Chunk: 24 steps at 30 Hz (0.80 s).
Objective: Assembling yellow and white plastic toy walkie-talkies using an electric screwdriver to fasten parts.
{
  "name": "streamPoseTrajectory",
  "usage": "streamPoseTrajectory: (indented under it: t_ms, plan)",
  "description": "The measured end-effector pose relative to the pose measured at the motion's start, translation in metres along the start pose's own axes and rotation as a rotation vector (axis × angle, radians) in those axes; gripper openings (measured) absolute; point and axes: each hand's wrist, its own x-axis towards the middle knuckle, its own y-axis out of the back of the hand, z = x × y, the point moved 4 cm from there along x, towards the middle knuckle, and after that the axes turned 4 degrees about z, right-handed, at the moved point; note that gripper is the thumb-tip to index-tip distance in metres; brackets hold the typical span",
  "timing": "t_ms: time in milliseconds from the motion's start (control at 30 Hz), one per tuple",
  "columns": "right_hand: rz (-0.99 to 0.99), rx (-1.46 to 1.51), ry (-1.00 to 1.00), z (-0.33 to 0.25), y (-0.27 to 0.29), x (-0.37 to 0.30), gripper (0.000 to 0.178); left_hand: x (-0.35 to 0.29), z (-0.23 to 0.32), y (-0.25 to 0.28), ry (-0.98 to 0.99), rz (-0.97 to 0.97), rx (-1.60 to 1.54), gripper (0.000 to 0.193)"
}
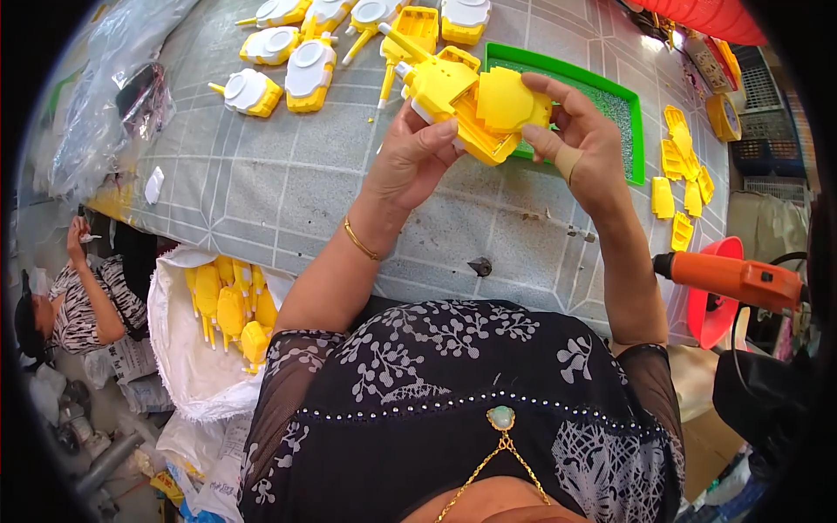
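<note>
1. The shell (433, 86), yellow and hollow, is held up at the left end of the green tray (636, 144), above the table (323, 200).
2. The left hand (411, 155), left of the tray, is closed on the shell's near side, thumb pressed along the wall.
3. The right hand (588, 139), over the tray, has the cover (504, 100) by its right end, thumb and forefinger parted about as wide as that end.
4. The cover sits askew across the shell's opening, part of which shows; whether any edge is seated cannot be told.
5. Both pieces look like light, stiff, smooth plastic: easy to lift, perhaps slippery, with thin rims that could crack if forced.
6. The shell is probably best held by its side walls, the cover by opposite edges.
7. Loose yellow parts (663, 199) lie right of the tray.
</note>
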Motion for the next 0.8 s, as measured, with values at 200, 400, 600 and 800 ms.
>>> streamPoseTrajectory:
  t_ms: [200, 400, 600, 800]
  plan:
    - [-0.001, -0.34, 0.342, -0.006, 0.005, -0.006, 0.047, -0.005, 0.0, 0.001, 0.052, -0.047, 0.012, 0.069]
    - [0.056, -0.48, 0.578, -0.001, 0.008, -0.015, 0.047, -0.004, -0.001, -0.003, 0.04, -0.043, 0.032, 0.073]
    - [0.1, -0.54, 0.631, -0.005, 0.001, -0.021, 0.047, -0.003, -0.001, -0.006, -0.05, 0.015, 0.139, 0.072]
    - [0.138, -0.498, 0.568, -0.001, -0.005, -0.022, 0.046, -0.004, 0.0, -0.007, -0.076, 0.042, 0.223, 0.073]
